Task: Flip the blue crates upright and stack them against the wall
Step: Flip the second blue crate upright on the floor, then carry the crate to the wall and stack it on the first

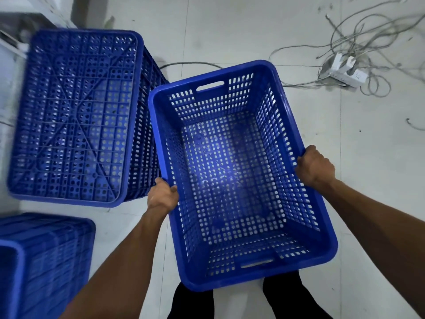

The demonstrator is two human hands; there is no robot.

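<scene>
— What's in the grip?
— Both hands are closed on the upright crate [241,173]: the left hand [163,195] clamps its left long rim, the right hand [314,165] its right rim. It is held above the floor [368,180], open side up, in front of the legs.
— So which step?
— Flipping looks done for this one; carrying it to the wall comes next, I'd judge. An upside-down crate [73,116] sits just beside it, awaiting a turn.
— Anything unclear?
— The third crate [46,261] at lower left is cut off and blurred. The stack isn't visible, and the wall is hard to make out.
</scene>
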